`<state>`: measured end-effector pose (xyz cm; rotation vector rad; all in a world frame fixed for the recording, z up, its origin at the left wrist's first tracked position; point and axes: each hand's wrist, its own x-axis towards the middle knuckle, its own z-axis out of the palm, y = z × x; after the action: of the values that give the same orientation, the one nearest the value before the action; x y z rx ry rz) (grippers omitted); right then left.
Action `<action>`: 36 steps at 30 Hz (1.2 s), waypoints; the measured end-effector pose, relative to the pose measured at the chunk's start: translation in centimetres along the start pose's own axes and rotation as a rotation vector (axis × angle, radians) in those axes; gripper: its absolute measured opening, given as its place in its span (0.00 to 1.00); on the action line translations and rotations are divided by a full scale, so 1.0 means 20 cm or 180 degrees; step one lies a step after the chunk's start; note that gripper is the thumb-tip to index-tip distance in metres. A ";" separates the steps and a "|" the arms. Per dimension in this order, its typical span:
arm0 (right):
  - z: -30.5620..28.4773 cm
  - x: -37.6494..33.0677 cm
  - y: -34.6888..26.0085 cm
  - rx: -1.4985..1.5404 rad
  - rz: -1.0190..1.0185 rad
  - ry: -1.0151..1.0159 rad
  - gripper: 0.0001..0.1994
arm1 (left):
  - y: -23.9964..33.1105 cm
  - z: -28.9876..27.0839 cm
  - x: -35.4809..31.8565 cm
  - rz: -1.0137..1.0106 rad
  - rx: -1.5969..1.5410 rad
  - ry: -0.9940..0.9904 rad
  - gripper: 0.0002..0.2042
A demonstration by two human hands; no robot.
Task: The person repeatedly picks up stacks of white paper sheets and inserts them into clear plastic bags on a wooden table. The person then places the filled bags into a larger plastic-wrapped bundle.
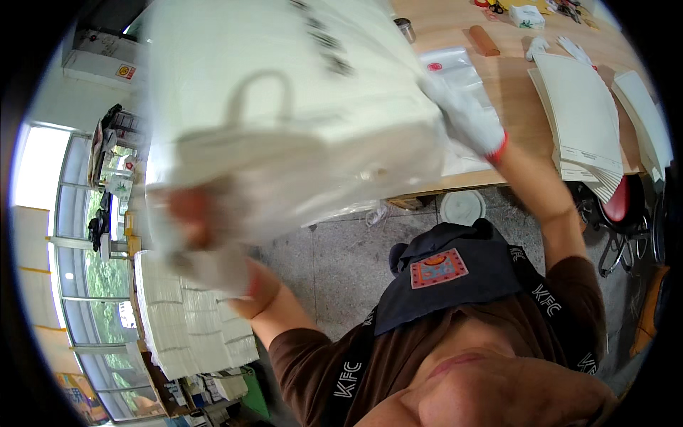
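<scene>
A large flat pack of white paper bags (235, 64) in clear plastic fills the upper left, raised above the floor by the table and smeared by motion. Dark print and a handle-like loop show on its face. My left hand (222, 274), in a white glove with a red cuff, grips its lower left corner; the fingers are blurred and partly behind the plastic. At the pack's right edge my right hand (469, 121), gloved the same way, holds on with its fingertips hidden. Beneath that hand a clear plastic bag (455, 60) with a red mark lies on the table.
The wooden table (512, 85) carries a brown roll (484, 40), a metal tin (404, 28), white gloves (573, 50) and fanned white paper sheets (580, 107). Stacked white bundles (185, 313) stand on my left. A round white lid (462, 207) and red-seated stool (617, 203) are below the table edge.
</scene>
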<state>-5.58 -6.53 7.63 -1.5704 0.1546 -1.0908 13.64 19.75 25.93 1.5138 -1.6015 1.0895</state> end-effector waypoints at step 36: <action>-0.53 -1.28 0.23 0.1171 0.3078 0.1867 0.14 | 0.91 1.84 -0.91 0.0369 -0.0956 -0.5091 0.16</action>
<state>-25.14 0.34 -11.24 -0.6406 0.9443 -0.6917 0.08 -5.94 -8.35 2.1596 -2.6016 -0.6730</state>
